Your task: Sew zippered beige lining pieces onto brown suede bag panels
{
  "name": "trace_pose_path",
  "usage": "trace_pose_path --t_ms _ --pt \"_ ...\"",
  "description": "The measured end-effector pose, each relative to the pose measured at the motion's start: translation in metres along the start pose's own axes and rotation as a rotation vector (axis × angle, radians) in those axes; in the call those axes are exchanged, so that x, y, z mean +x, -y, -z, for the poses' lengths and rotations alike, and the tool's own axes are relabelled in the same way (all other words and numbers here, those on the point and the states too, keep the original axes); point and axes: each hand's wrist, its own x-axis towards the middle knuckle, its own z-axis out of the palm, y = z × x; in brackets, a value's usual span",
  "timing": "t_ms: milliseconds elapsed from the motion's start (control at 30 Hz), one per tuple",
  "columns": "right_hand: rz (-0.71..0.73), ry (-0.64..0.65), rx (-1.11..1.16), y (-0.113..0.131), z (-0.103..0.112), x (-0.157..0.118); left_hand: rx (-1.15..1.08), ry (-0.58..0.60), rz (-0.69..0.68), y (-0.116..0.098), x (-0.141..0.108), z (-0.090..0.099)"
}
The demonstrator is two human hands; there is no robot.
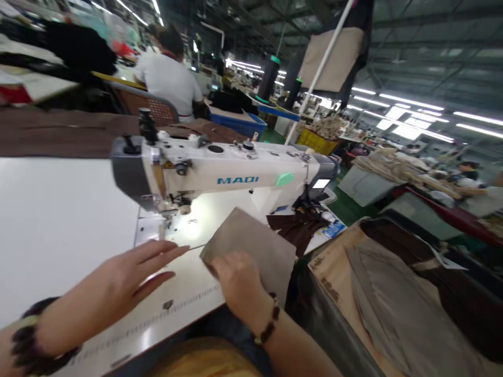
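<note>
A white sewing machine [236, 173] stands across the white table, its lamp lighting the bed by the needle. My right hand [238, 277] grips a taupe fabric piece [257, 241] near its left edge, fingers curled over it. The piece lies to the right of the needle area and partly overhangs the table's front edge. My left hand [145, 267] is over the table just in front of the presser foot [171, 217], fingers stretched out, with nothing in it. A gap separates its fingertips from the fabric.
On the right, a bin holds stacked taupe fabric pieces [396, 293] and dark cloth. Brown fabric [58, 131] lies along the table's far edge. Dark cloth scraps [298, 225] sit beside the machine's right end. A person in a white shirt [168, 73] sits beyond, near a blue crate [239, 123].
</note>
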Motion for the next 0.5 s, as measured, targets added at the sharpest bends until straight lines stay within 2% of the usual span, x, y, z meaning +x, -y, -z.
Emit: trace_pose_path --t_ms 33,100,167,300,500 --pt "0.075 0.058 0.016 0.020 -0.012 0.004 0.020 0.072 -0.007 0.001 -0.007 0.000" --pt "0.159 0.093 0.036 0.048 -0.025 0.008 0.042 0.168 -0.012 0.000 -0.022 -0.007" --pt "0.180 0.094 0.055 0.058 -0.028 0.009 0.054 0.150 0.034 -0.002 -0.033 -0.017" --pt "0.112 0.155 0.110 0.049 -0.021 0.008 0.045 0.115 0.111 -0.004 -0.040 -0.027" --pt "-0.119 0.296 0.211 0.014 -0.006 0.006 -0.030 0.242 0.204 -0.010 -0.025 -0.012"
